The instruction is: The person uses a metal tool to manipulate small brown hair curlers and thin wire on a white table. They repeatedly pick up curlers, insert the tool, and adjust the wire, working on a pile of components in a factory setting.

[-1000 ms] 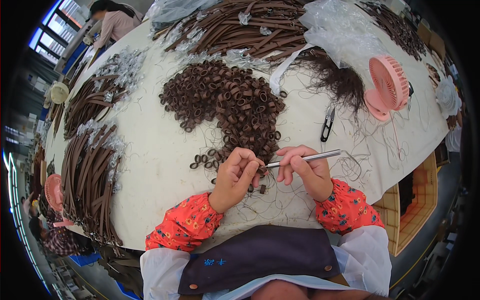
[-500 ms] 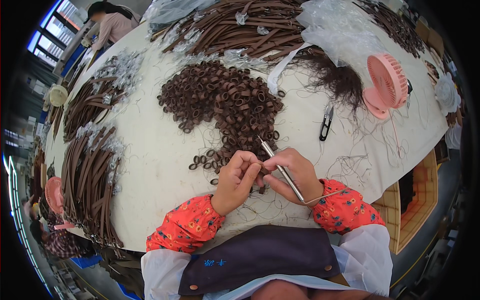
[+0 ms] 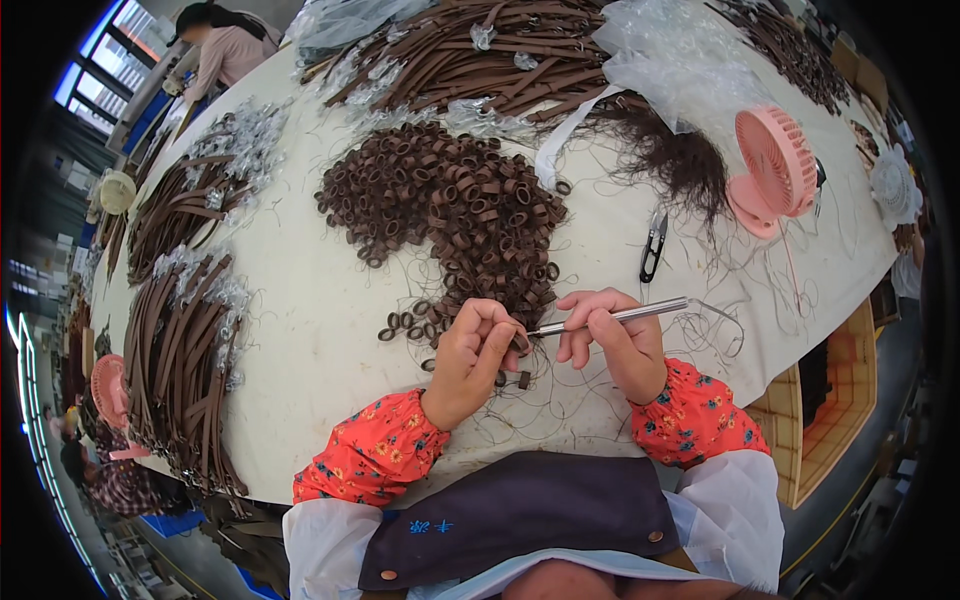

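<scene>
My left hand [image 3: 472, 358] pinches a small brown curled loop [image 3: 519, 343] just above the white table [image 3: 310, 320]. My right hand [image 3: 612, 338] grips a thin silver metal tool [image 3: 625, 314], held nearly level, with its tip at the loop in my left fingers. A big heap of brown curled loops [image 3: 450, 205] lies just beyond both hands, and a few loose loops [image 3: 400, 322] sit left of my left hand. One small dark piece [image 3: 524, 379] rests on the table below my fingers.
Black thread snips [image 3: 652, 245] lie right of the heap, next to a pink desk fan [image 3: 775, 170]. Brown strip bundles [image 3: 185, 350] line the left edge, more with clear plastic bags [image 3: 680, 60] at the back. Another person [image 3: 225, 50] stands far left. Loose threads litter the table.
The silver tool swung from pointing up and away to nearly level, handle out to the right. Both hands stayed at the same spot on the table.
</scene>
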`<state>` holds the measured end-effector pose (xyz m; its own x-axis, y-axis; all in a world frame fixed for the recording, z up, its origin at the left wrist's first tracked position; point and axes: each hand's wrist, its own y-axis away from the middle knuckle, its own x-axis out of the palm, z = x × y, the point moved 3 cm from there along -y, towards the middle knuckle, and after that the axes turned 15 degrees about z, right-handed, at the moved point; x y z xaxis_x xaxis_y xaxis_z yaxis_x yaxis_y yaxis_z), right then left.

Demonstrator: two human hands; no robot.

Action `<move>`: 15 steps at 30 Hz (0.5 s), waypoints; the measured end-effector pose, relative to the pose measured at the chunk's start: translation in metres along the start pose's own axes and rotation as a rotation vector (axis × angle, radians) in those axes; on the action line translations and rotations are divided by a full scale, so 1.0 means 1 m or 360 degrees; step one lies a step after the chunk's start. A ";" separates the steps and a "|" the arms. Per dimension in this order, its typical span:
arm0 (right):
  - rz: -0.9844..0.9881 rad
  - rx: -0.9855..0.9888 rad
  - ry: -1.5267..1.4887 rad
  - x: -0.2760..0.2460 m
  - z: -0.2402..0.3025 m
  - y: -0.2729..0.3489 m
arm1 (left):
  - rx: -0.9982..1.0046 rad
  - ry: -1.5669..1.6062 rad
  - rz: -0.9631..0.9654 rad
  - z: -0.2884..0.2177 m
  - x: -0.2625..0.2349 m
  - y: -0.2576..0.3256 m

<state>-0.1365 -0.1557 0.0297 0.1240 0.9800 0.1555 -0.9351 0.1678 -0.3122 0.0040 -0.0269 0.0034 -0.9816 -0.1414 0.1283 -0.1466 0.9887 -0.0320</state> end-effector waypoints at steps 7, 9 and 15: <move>-0.0011 0.0079 -0.0078 0.007 -0.002 0.000 | 0.0004 -0.0006 -0.0003 0.001 0.000 0.000; 0.0003 0.0078 -0.0064 0.008 -0.002 -0.001 | 0.0004 -0.0008 -0.0003 0.001 0.000 0.000; 0.0021 0.0079 -0.0039 0.008 -0.004 -0.002 | 0.0009 0.0000 0.0006 0.001 0.000 0.000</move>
<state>-0.1328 -0.1480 0.0280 0.1039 0.9791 0.1746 -0.9519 0.1488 -0.2678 0.0035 -0.0266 0.0029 -0.9822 -0.1375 0.1283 -0.1434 0.9889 -0.0380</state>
